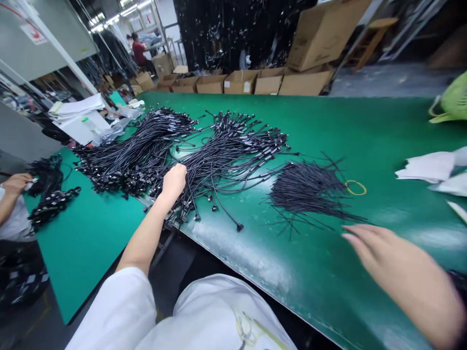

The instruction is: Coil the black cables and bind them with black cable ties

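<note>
My left hand (175,180) is closed in a fist on black cables at the near edge of a spread pile of black cables (233,146). These have small connectors at both ends, and what exactly lies inside the fist is hidden. My right hand (390,262), somewhat blurred, reaches in from the right with its fingers stretched out. Its fingertips are close to the lower right end of a bunch of thin black ties (306,187). No held thing shows in it. A yellow rubber band (355,187) lies at the right of the ties.
A second cable heap (134,146) lies at the left on the green table (365,131). Papers (78,109) stand behind it. At far left a co-worker's hand (16,184) is beside more cables (51,194). Cardboard boxes (239,81) line the back edge; white pieces (430,165) lie right.
</note>
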Available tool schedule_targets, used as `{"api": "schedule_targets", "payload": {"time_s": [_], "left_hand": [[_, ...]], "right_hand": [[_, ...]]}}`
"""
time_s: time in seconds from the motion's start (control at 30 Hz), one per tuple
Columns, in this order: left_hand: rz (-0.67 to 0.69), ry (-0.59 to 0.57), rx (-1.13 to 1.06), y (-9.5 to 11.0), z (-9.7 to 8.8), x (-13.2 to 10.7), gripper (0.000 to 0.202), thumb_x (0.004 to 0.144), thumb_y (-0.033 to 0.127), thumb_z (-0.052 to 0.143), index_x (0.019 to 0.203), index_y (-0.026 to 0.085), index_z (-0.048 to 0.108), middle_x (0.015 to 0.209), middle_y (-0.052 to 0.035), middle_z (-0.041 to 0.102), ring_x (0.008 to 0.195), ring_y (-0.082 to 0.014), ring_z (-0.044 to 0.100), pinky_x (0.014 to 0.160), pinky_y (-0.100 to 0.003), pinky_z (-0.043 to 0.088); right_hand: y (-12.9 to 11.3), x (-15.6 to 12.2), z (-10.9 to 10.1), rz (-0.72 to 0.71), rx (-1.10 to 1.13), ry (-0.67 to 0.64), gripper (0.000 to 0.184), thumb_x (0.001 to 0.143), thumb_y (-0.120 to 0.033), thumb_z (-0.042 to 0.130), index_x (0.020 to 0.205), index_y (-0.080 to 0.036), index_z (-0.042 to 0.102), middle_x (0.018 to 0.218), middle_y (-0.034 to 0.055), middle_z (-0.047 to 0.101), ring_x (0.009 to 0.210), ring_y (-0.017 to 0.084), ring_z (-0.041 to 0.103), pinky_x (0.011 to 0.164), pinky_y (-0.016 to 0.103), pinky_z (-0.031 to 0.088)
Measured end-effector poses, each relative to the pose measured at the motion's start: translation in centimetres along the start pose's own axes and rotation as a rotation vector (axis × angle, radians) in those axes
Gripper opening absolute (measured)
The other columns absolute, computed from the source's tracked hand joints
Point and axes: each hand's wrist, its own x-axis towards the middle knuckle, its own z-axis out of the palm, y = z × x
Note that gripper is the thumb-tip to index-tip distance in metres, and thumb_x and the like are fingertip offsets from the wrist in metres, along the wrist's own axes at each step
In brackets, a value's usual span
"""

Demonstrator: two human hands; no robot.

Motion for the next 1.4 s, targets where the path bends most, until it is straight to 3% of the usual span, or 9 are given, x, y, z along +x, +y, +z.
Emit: {"api": "schedule_targets", "payload": {"time_s": [0.2,0.33,0.6,0.73,0.93,1.03,1.2,1.3,1.4], "left_hand": [[0.355,-0.299,-0.473,5.2,-6.9,-9.7,0.021,0.100,0.030,0.036,0.102,0.021,0.056,0.097,-0.0036,0.063,0.086,-0.0168,0.059,0.078,-0.028,0.045],[0.265,-0.542,-0.756,3.2,-10.4,-14.9,0.026,0.098,0.030,0.039,0.119,0.026,0.055,0.076,0.0005,0.062,0.063,-0.0136,0.057,0.061,-0.025,0.045],[-0.090,-0.139,-1.686,-8.9,-9.2,-17.9,0.020,0.090,0.031,0.060,0.076,0.017,0.056,0.044,0.0097,0.028,0.036,-0.0049,0.025,0.039,-0.016,0.033],[-0.143,0.094,-2.024,-7.4,-7.1,-15.2,0.010,0.087,0.023,0.064,0.083,0.017,0.058,0.050,0.0089,0.036,0.038,-0.0044,0.036,0.041,-0.012,0.040],[0.118,-0.135,-1.206,3.8,-2.4,-11.4,0.029,0.092,0.031,0.057,0.117,0.020,0.066,0.116,-0.0078,0.066,0.113,-0.0225,0.060,0.097,-0.033,0.048],[0.340,-0.550,-1.219,9.1,-0.6,-11.7,0.030,0.094,0.037,0.053,0.112,0.018,0.068,0.093,-0.0074,0.070,0.097,-0.0210,0.063,0.096,-0.035,0.046],[0.061,-0.919,-1.713,10.3,-0.5,-11.0,0.028,0.090,0.038,0.060,0.092,0.011,0.068,0.050,0.0081,0.032,0.043,-0.0050,0.029,0.048,-0.017,0.038],[-0.154,-0.881,-2.069,8.3,-2.0,-9.4,0.020,0.090,0.027,0.060,0.087,0.008,0.067,0.051,0.0103,0.024,0.039,-0.0021,0.018,0.038,-0.011,0.029],[-0.287,-0.524,-2.323,6.9,-3.3,-8.1,0.024,0.098,0.018,0.044,0.106,0.009,0.065,0.054,0.0081,0.033,0.040,-0.0016,0.028,0.041,-0.007,0.034]], "right_hand": [[-11.8,9.1,6.1,-0.278,0.034,-0.114,0.051,0.093,-0.029,0.050,0.141,-0.013,0.042,0.138,0.0200,0.046,0.116,0.031,0.056,0.087,0.040,0.053],[-17.4,15.4,9.9,-0.591,0.106,-0.096,0.015,0.091,-0.017,0.052,0.095,-0.019,0.066,0.095,0.0047,0.066,0.084,0.016,0.062,0.074,0.024,0.049],[-8.7,24.0,1.2,-0.125,-0.051,0.471,0.032,0.101,-0.028,0.031,0.102,-0.019,0.061,0.103,0.0123,0.062,0.105,0.026,0.049,0.094,0.046,0.035],[-7.5,20.2,-1.1,-0.201,-0.446,0.030,0.028,0.096,-0.020,0.041,0.081,-0.018,0.064,0.080,0.0134,0.063,0.089,0.027,0.054,0.077,0.043,0.038],[-13.7,7.3,1.8,-0.453,-0.252,-0.505,0.019,0.088,-0.027,0.062,0.071,-0.017,0.062,0.057,0.0016,0.056,0.054,0.013,0.049,0.051,0.026,0.029],[-15.1,6.1,-0.3,-0.448,-0.187,-0.442,0.026,0.097,-0.030,0.047,0.082,-0.017,0.063,0.072,0.0055,0.063,0.070,0.017,0.055,0.055,0.026,0.030],[-8.9,7.6,-3.0,-0.197,-0.080,-0.374,0.024,0.095,-0.035,0.048,0.094,-0.016,0.064,0.088,0.0078,0.067,0.081,0.019,0.059,0.064,0.027,0.040],[-5.0,5.9,-2.1,-0.136,0.117,-0.454,0.026,0.095,-0.037,0.048,0.106,-0.018,0.062,0.097,0.0065,0.069,0.083,0.020,0.064,0.072,0.029,0.047],[-4.3,3.3,-0.3,-0.158,0.084,-0.322,0.029,0.098,-0.033,0.040,0.107,-0.018,0.063,0.102,0.0103,0.070,0.090,0.023,0.065,0.076,0.033,0.048]]}}
